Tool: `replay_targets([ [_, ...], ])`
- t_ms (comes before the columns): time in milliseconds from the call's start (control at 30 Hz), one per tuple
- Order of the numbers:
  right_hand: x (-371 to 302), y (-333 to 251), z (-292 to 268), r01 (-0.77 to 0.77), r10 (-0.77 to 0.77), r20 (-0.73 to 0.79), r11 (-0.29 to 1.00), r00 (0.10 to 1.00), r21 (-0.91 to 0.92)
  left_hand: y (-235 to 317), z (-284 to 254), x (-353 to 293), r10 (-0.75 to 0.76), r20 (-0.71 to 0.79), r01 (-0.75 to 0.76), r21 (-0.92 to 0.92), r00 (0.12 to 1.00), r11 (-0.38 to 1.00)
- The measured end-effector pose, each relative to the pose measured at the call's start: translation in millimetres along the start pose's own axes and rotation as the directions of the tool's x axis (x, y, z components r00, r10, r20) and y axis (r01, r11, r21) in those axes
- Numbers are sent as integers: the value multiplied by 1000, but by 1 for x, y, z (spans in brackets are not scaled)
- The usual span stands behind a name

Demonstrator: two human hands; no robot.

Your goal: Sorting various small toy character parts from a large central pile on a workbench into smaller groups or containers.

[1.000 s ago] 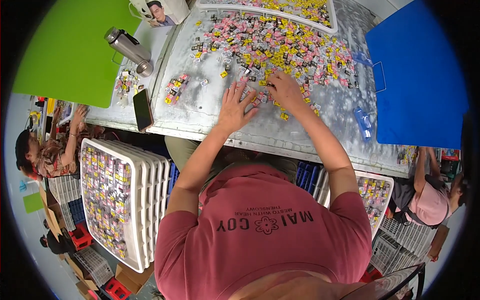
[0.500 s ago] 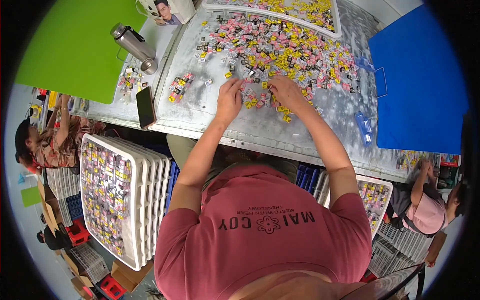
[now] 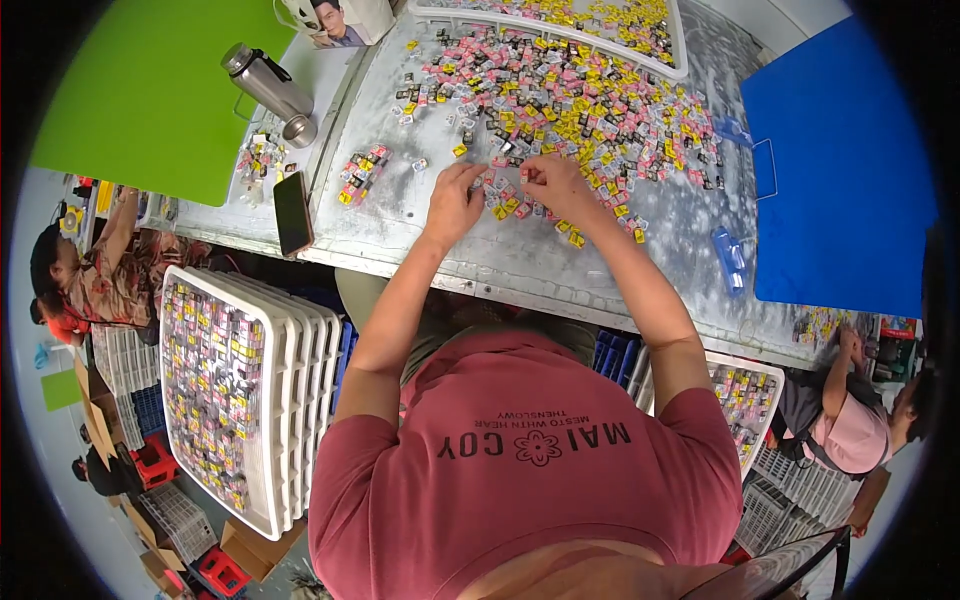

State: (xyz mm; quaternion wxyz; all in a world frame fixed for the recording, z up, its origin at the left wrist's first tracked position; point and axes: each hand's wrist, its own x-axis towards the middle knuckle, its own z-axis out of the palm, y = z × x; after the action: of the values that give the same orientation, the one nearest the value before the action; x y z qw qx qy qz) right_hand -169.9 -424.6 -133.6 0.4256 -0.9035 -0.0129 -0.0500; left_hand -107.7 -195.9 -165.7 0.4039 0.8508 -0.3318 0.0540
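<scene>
Near the front of a loose heap of small pink, yellow, black and white pieces (image 3: pixel 590 110), my two hands work close together on the metal-topped table (image 3: pixel 390 235). The fingers of my left hand (image 3: pixel 455 204) are curled closed at the heap's near left edge. What they grip, if anything, is hidden. My right hand (image 3: pixel 562 188) pinches thumb against fingertips around a small piece (image 3: pixel 525 175), too small to tell its kind. Several loose pieces lie between and under both hands. Left of them sits a compact group of the same pieces (image 3: pixel 363 174).
A white tray (image 3: pixel 545 28) of pieces stands beyond the heap. At left are a steel flask (image 3: pixel 265 85), a phone (image 3: pixel 293 214) and a green board (image 3: pixel 150 100). A blue board (image 3: pixel 840 170) stands at right. Stacked white trays (image 3: pixel 290 400) are beside me. Co-workers sit on both sides.
My right hand has moved left, closer to my left hand, and its fingers are drawn together. My left hand has shifted slightly down and left.
</scene>
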Motion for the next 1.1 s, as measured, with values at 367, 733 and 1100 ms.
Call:
replay_targets([
  [367,-14,-11,21,157,-196,-74,921,978,-357,9,-9,-22,61,-11,-61,10,998,998],
  [733,-11,-4,22,69,-121,-147,946,982,-317,7,-7,-33,55,-43,-55,12,998,998],
  [1100,6,-22,44,163,-212,-118,930,970,-330,10,-2,-28,14,-87,-12,20,996,1000],
])
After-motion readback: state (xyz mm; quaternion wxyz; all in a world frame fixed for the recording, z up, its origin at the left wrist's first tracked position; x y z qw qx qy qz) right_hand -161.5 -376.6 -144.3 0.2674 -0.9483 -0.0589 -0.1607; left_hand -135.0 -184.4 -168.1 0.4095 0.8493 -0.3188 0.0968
